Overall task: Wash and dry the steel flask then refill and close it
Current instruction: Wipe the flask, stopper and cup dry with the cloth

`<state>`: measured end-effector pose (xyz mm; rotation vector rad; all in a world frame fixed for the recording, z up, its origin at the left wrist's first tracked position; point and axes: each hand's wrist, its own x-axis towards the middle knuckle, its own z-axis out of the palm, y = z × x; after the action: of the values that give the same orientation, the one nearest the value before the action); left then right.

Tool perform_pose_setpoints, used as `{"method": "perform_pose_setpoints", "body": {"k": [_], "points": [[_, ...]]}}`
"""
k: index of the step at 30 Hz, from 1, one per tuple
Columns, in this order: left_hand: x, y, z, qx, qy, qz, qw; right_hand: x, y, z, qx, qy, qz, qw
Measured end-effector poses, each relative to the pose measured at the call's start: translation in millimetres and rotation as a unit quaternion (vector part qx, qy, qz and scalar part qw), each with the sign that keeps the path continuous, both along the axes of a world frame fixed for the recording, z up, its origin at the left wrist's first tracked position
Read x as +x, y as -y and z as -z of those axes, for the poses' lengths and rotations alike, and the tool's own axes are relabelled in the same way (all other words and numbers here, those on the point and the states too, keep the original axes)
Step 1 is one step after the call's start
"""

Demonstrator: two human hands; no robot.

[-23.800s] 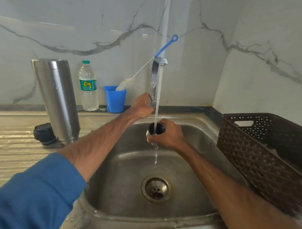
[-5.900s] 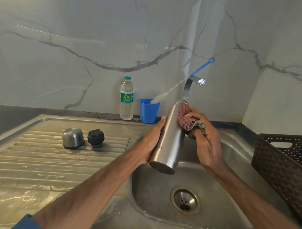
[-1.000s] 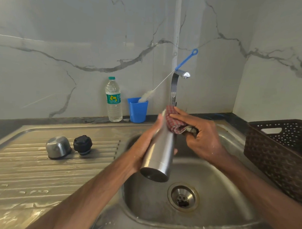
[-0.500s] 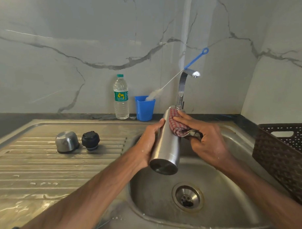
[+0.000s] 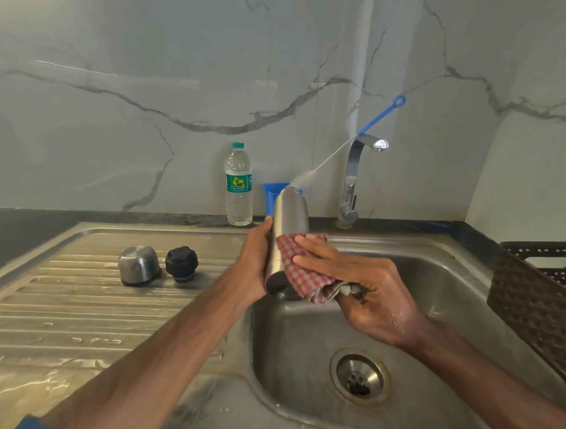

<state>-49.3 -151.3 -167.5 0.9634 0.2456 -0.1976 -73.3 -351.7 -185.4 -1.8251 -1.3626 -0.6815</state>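
Note:
The steel flask [image 5: 290,214] is held nearly upright over the left edge of the sink [image 5: 449,278], mouth up and uncapped. My left hand [image 5: 256,258] grips its lower body from the left. My right hand [image 5: 362,287] holds a red checked cloth [image 5: 300,272] and presses it with straight fingers against the flask's lower part. On the drainboard at the left lie the steel cup lid [image 5: 138,265] and the black stopper [image 5: 181,263].
A plastic water bottle [image 5: 238,185] and a blue cup [image 5: 271,196] holding a bottle brush [image 5: 379,116] stand against the marble wall. The tap [image 5: 357,172] is off. A brown basket [image 5: 538,294] sits at the right. The drainboard [image 5: 79,319] is wet.
The flask has been tipped up from a slant to nearly upright. My right hand with the cloth has slid from the flask's top down to its lower part.

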Motion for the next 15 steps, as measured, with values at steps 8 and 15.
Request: {"method": "perform_pose_setpoints", "body": {"k": [8, 15], "points": [[-4, 10, 0, 0.009, 0.082, 0.065, 0.995, 0, 1, -2, 0.036, -0.044, 0.058, 0.997], [-5, 10, 3, 0.048, 0.108, 0.108, 0.987, 8, 7, -6, 0.003, -0.003, 0.058, 0.998]]}}
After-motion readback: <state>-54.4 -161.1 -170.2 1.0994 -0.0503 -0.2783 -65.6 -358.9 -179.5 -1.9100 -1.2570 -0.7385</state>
